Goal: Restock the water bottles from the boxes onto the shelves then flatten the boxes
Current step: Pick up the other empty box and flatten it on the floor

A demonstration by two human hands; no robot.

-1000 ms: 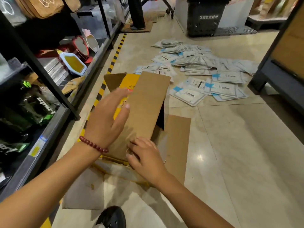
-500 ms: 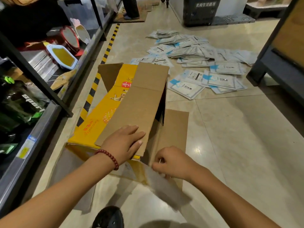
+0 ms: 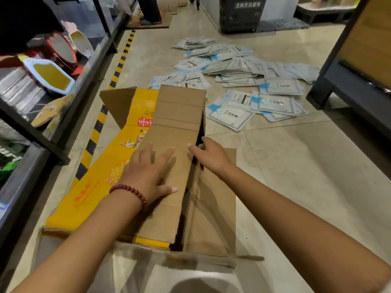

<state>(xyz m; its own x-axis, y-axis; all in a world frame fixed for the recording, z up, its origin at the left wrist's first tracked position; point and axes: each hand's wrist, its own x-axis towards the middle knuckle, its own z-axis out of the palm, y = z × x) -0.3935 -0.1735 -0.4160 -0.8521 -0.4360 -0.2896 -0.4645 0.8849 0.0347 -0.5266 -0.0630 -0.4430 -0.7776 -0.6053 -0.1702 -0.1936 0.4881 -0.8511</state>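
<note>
A yellow-printed cardboard box [image 3: 93, 193] lies on the floor, half collapsed, its plain brown panel [image 3: 177, 127] facing up. My left hand [image 3: 148, 172], with a red bead bracelet at the wrist, presses flat on that brown panel with the fingers spread. My right hand [image 3: 209, 154] holds the panel's right edge, fingers reaching into the dark gap beside it. A brown flap [image 3: 213, 210] lies on the floor to the right under my right forearm. No water bottles are in view.
A dark metal shelf unit [image 3: 48, 142] with mirrors and packaged goods runs along the left, beside a yellow-black floor stripe [image 3: 118, 68]. Several white-blue flat packets [image 3: 239, 81] litter the floor ahead. Another shelf base [image 3: 347, 92] stands right; a black basket [image 3: 241, 15] and a person's legs are farther back.
My left hand slid up the brown panel and now presses it flat. My right hand left the near flap and moved up to the panel's right edge. The box sank lower.
</note>
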